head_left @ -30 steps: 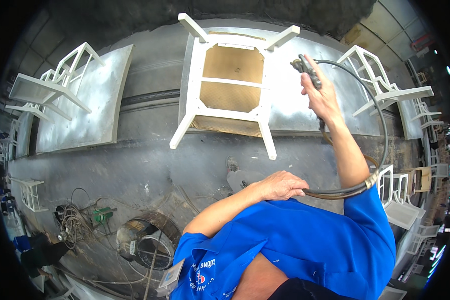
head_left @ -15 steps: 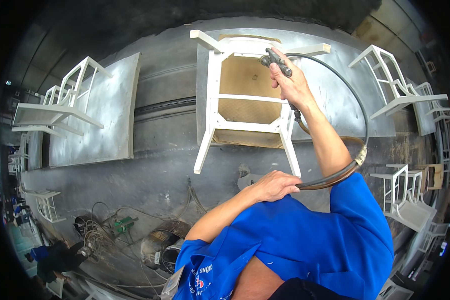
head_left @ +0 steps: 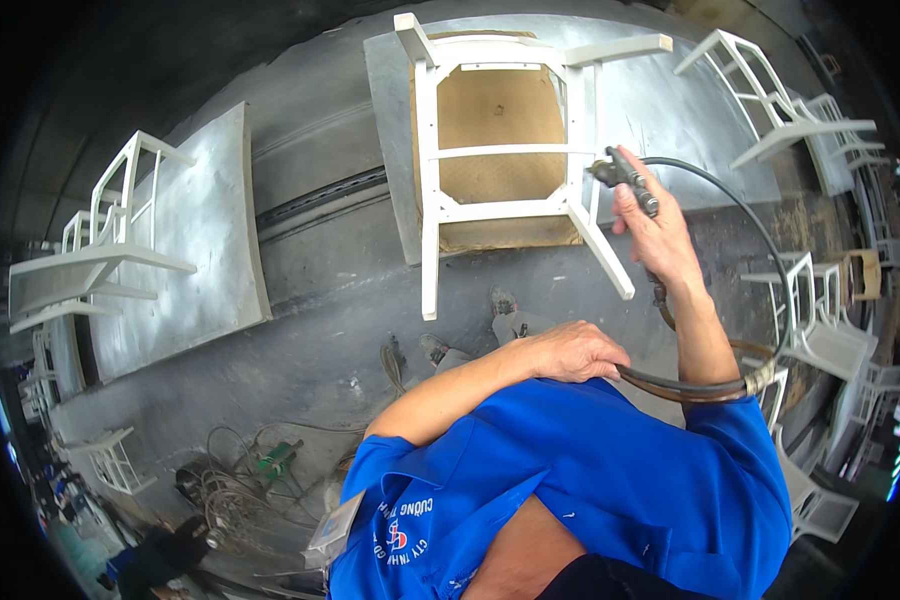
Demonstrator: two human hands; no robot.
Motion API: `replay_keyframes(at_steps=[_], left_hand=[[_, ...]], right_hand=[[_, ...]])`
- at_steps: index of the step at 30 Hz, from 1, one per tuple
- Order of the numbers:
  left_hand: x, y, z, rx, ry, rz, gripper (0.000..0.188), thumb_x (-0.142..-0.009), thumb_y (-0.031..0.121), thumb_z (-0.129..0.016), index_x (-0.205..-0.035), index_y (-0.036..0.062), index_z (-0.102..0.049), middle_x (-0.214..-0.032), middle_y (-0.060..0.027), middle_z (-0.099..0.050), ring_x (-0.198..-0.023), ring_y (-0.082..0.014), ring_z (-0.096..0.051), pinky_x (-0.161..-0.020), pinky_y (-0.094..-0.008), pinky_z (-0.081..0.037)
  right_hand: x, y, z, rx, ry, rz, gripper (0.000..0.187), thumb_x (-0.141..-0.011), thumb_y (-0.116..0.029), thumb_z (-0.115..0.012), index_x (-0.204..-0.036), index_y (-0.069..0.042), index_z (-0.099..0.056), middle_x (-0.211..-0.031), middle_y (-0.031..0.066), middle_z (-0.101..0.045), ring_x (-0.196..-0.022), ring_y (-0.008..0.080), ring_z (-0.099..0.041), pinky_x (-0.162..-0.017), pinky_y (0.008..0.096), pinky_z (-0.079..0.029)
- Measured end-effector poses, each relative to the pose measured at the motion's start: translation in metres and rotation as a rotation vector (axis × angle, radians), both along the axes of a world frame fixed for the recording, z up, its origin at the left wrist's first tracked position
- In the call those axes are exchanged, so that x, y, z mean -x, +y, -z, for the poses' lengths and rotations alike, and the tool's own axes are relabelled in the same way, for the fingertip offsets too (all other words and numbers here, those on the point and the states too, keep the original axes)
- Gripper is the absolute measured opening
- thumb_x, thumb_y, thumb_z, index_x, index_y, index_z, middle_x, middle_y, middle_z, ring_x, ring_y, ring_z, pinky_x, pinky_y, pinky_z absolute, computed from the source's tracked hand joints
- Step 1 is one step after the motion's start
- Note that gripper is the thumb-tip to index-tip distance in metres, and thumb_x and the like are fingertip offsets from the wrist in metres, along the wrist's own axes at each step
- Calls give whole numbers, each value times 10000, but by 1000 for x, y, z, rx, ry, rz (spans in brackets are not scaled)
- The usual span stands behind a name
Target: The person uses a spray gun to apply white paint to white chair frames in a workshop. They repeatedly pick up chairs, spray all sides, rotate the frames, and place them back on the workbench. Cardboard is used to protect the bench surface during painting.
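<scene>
A white wooden chair (head_left: 500, 210) lies with its legs pointing outward on a brown board (head_left: 500, 110), which rests on a grey metal-topped table (head_left: 395, 180). My right hand (head_left: 667, 245) is closed around a spray gun (head_left: 632, 185). The gun's nozzle points left, close to the right side of the chair frame and apparently just off it. From the gun a dark hose (head_left: 770, 235) loops to the right and back toward my body. In front of my belly, my left hand (head_left: 580, 352) closes on the bundled hoses (head_left: 685, 386).
White chairs stand on another metal-topped table (head_left: 205, 220) at left; more white chairs (head_left: 820, 330) are at right. Tangled hoses (head_left: 220, 495) and a green piece of equipment (head_left: 275, 460) lie on the floor at lower left. A person in dark clothing (head_left: 160, 560) is beyond them.
My right hand has brought the spray gun from the far rail of the chair to its right side, nearer me. The left hand still holds the hoses. The whole view has shifted slightly.
</scene>
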State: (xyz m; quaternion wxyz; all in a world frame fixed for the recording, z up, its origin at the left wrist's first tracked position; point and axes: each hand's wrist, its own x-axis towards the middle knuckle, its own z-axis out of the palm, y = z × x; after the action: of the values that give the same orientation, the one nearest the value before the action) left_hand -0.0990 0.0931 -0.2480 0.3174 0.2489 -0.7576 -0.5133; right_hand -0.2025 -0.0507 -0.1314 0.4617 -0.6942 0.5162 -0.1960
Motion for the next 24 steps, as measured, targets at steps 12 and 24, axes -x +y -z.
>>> replay_keyframes(at_steps=[12, 24], left_hand=[[-54, 87, 0, -17, -36, 178, 251, -947, 189, -708, -1149, 41, -712, -1067, -145, -750, -1012, -370, -701, -840, -475, -557], [-67, 99, 10, -56, -137, 101, 251, -955, 228, -702, -1151, 73, -731, -1058, -147, -752, -957, -386, -704, -806, -489, -560]], right_hand=[[-32, 105, -1, 82, -46, 163, 608, -1020, -457, -636, -1563, -231, -482, -964, 17, -681, -712, 106, -617, -618, 275, -527], [-27, 110, 129, -101, 69, 166, 603, -1013, -491, -633, -1562, -299, -475, -931, 98, -677, -747, 184, -671, -656, 343, -526]])
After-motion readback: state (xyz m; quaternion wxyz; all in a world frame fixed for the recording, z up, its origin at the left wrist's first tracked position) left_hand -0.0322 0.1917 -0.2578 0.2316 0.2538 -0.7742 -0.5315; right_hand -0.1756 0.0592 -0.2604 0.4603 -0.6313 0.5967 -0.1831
